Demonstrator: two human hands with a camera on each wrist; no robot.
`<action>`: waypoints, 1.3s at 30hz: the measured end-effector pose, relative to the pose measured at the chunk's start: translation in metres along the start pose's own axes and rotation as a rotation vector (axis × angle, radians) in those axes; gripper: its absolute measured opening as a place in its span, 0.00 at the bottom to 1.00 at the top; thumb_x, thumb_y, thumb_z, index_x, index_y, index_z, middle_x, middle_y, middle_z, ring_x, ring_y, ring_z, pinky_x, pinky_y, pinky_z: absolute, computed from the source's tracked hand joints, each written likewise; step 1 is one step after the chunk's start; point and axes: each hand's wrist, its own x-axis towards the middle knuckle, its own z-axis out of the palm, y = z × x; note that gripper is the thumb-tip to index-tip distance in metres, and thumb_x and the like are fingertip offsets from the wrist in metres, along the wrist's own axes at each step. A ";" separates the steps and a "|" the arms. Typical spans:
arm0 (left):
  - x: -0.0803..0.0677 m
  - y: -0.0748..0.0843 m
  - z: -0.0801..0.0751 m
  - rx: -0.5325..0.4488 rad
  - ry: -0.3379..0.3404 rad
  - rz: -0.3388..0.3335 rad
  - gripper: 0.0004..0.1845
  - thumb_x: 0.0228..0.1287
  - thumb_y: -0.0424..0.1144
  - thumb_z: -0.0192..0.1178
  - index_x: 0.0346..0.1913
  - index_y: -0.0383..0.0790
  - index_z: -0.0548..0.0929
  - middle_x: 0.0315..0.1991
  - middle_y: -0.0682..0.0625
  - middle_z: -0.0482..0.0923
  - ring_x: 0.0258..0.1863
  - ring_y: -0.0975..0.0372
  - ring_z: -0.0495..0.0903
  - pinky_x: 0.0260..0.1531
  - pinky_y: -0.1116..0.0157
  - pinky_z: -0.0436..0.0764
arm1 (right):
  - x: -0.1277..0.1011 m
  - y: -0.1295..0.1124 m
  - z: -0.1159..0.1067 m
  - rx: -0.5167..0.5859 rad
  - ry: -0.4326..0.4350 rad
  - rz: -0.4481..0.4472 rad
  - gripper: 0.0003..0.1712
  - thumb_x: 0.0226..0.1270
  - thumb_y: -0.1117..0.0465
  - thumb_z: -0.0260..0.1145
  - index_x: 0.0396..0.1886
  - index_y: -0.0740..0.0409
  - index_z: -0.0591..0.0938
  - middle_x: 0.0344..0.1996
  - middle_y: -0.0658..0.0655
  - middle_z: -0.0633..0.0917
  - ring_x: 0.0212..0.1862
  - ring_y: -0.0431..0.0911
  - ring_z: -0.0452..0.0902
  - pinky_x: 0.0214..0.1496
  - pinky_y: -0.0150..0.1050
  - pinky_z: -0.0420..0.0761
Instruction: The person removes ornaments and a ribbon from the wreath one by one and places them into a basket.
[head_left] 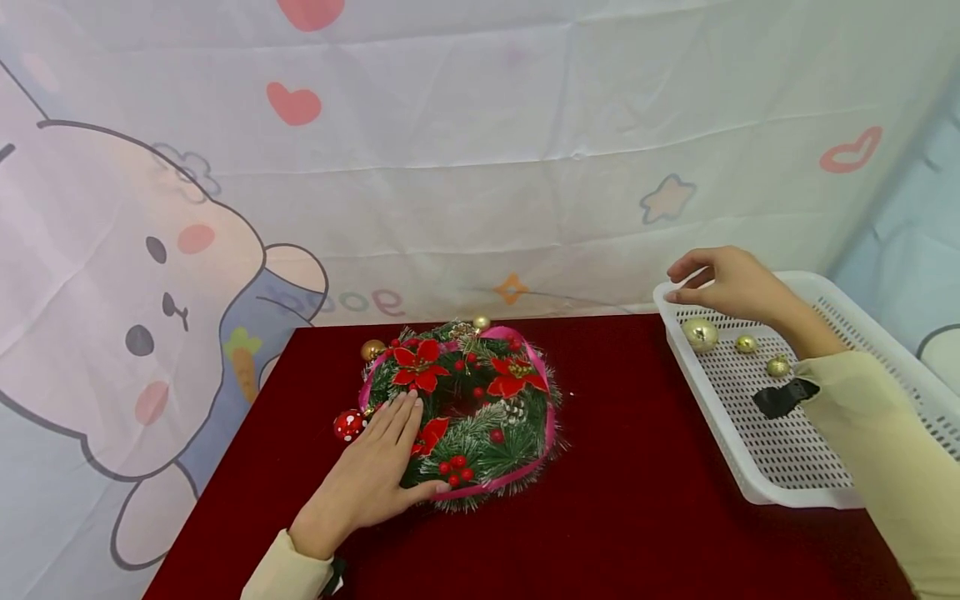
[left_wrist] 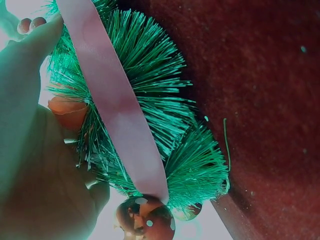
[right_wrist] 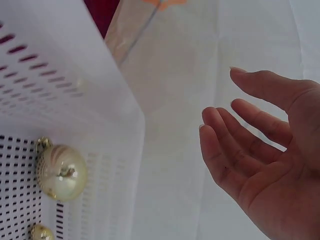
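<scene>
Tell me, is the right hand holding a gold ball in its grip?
No: in the right wrist view the right hand is open and holds nothing, while the gold ball lies in the white basket.

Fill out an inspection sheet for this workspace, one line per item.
Surface: dark red cloth-covered table.
Job's things: wreath lying flat, with pink ribbon; three gold baubles, the largest, in the white basket.
Clutter: black clip-like piece in the basket; red spotted ball at the wreath's edge.
Grippers: left hand rests flat on the wreath; right hand open above the basket, holding nothing.
Cables: nothing seen.
Surroundings: cartoon rabbit backdrop.
</scene>
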 end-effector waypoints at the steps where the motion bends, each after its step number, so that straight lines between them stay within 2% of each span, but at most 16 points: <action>1: 0.000 0.000 0.000 -0.001 0.001 0.000 0.59 0.68 0.78 0.51 0.84 0.33 0.53 0.87 0.40 0.46 0.87 0.45 0.48 0.85 0.45 0.55 | 0.001 -0.003 0.002 0.005 0.000 -0.004 0.23 0.69 0.51 0.75 0.56 0.60 0.85 0.54 0.65 0.89 0.57 0.60 0.87 0.45 0.33 0.81; 11: -0.002 -0.001 -0.001 -0.008 -0.007 -0.002 0.59 0.68 0.77 0.51 0.84 0.33 0.53 0.87 0.39 0.46 0.87 0.45 0.48 0.85 0.45 0.54 | 0.016 -0.035 0.019 0.057 -0.036 -0.051 0.19 0.70 0.56 0.74 0.57 0.59 0.85 0.53 0.64 0.90 0.56 0.57 0.88 0.50 0.42 0.83; 18: -0.002 -0.002 -0.004 0.000 -0.002 -0.003 0.59 0.68 0.76 0.53 0.84 0.33 0.53 0.87 0.39 0.45 0.87 0.45 0.48 0.85 0.46 0.54 | 0.035 -0.063 0.034 0.096 -0.039 -0.104 0.18 0.70 0.59 0.73 0.55 0.62 0.86 0.54 0.64 0.89 0.56 0.59 0.88 0.56 0.54 0.86; 21: -0.003 -0.002 -0.003 0.001 -0.003 -0.001 0.59 0.68 0.77 0.53 0.84 0.33 0.53 0.87 0.39 0.46 0.87 0.45 0.48 0.85 0.46 0.54 | 0.044 -0.071 0.043 0.111 -0.062 -0.125 0.17 0.70 0.61 0.73 0.55 0.63 0.86 0.54 0.66 0.88 0.56 0.60 0.88 0.59 0.57 0.86; 39: -0.005 -0.003 -0.002 0.010 0.009 -0.001 0.60 0.68 0.78 0.52 0.84 0.33 0.53 0.87 0.40 0.46 0.87 0.46 0.48 0.85 0.46 0.54 | 0.079 -0.096 0.090 0.179 -0.151 -0.189 0.17 0.68 0.63 0.73 0.53 0.67 0.86 0.51 0.67 0.89 0.55 0.61 0.89 0.61 0.53 0.87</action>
